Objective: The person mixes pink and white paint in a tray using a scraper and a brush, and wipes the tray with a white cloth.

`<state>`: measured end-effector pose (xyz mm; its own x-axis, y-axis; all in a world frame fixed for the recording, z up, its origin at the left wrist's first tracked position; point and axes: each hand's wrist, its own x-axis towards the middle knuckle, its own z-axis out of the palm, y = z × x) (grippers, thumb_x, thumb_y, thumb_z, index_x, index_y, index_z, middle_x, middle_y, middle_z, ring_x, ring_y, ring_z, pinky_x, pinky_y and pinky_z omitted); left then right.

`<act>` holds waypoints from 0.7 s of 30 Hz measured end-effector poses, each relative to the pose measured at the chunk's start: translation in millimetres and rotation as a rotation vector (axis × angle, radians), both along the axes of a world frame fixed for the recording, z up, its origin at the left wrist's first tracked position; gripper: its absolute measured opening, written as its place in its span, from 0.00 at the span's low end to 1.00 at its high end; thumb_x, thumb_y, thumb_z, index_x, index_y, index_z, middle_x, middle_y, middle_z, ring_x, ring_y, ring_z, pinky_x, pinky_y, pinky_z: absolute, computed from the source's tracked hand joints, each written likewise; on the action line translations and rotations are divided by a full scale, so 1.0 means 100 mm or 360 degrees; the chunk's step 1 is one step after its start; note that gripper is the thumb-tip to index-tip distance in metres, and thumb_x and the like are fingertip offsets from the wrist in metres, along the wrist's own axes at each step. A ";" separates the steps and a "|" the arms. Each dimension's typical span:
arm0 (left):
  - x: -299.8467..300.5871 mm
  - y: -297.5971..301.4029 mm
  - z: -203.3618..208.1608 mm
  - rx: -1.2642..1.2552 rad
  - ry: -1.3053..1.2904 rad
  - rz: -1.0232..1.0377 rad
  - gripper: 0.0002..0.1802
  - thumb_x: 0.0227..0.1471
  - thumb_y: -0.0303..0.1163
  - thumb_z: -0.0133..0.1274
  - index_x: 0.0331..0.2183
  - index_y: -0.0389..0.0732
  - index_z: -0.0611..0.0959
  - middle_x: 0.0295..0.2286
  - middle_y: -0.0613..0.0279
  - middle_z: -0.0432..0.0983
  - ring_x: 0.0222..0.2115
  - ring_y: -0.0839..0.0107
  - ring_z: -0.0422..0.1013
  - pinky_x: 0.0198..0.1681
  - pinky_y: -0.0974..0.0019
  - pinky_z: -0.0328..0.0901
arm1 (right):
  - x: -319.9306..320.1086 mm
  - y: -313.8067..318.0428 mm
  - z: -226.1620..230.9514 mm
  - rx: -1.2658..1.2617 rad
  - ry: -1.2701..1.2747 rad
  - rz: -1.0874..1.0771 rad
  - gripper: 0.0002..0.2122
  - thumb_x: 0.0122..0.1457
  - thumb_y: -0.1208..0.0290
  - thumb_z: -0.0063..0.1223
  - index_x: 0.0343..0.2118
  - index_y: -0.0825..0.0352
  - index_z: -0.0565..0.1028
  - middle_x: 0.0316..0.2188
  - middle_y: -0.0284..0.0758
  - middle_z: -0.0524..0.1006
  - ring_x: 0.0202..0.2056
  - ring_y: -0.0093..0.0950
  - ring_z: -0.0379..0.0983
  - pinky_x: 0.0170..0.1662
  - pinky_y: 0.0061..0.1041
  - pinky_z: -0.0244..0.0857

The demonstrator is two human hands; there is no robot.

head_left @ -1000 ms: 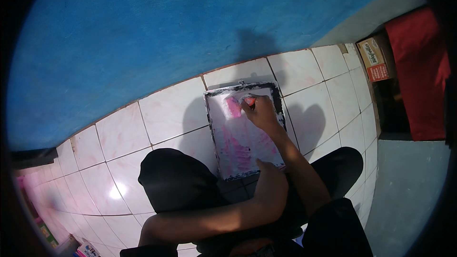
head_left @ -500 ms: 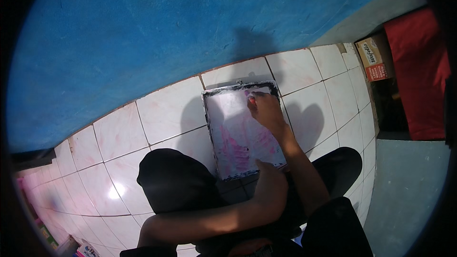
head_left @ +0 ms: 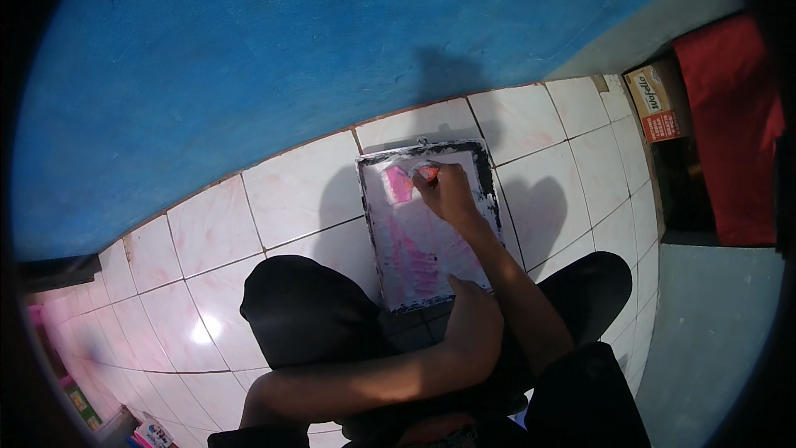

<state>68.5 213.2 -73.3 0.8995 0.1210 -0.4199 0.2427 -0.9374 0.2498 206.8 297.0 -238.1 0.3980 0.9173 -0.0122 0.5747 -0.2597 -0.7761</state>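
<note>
A rectangular board [head_left: 390,261] with a dark, paint-smeared border lies on the floor between my knees. Its face is whitish, with pink streaks low down and a brighter pink patch [head_left: 400,186] at the upper left. My right hand [head_left: 448,192] is closed round a small tool with an orange-red handle [head_left: 428,173] and a whitish end, beside that patch; its exact kind is unclear. My left hand [head_left: 474,309] grips the board's near right edge, thumb on the face; its other fingers are hidden.
A blue wall [head_left: 249,66] rises beyond the white tiled floor [head_left: 307,178]. My dark-clothed knees [head_left: 303,303] flank the board. To the right are a cardboard box [head_left: 653,99], a red cloth [head_left: 734,133] and a grey surface [head_left: 713,323]. Small items [head_left: 149,431] lie at the lower left.
My right hand has moved left across the board's upper part with the tool. A bright pink patch now shows at the upper left. My left hand has stayed at the near edge.
</note>
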 end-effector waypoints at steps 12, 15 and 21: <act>-0.04 0.01 0.01 0.0023 0.0004 0.0033 0.14 0.49 0.32 0.50 0.37 0.35 0.80 0.33 0.50 0.76 0.40 0.55 0.71 0.50 0.45 0.59 | 0.46 -0.12 0.32 0.0000 -0.0629 0.0144 0.09 0.53 0.69 0.50 0.23 0.70 0.74 0.19 0.47 0.74 0.24 0.48 0.72 0.28 0.41 0.65; 0.12 0.07 0.07 -0.0128 0.0163 -0.0144 0.21 0.51 0.35 0.47 0.43 0.30 0.78 0.39 0.41 0.74 0.44 0.48 0.70 0.53 0.43 0.57 | 0.45 -0.20 0.14 0.0078 -0.0630 0.0182 0.08 0.54 0.70 0.48 0.24 0.70 0.73 0.20 0.48 0.73 0.25 0.50 0.71 0.28 0.42 0.64; 0.08 0.00 0.01 -0.0001 -0.0034 -0.0017 0.13 0.49 0.32 0.50 0.36 0.36 0.80 0.31 0.52 0.76 0.38 0.57 0.71 0.50 0.46 0.59 | 0.18 -0.05 0.16 -0.0023 -0.0351 0.0352 0.07 0.52 0.72 0.53 0.26 0.71 0.73 0.22 0.48 0.74 0.26 0.48 0.72 0.29 0.40 0.65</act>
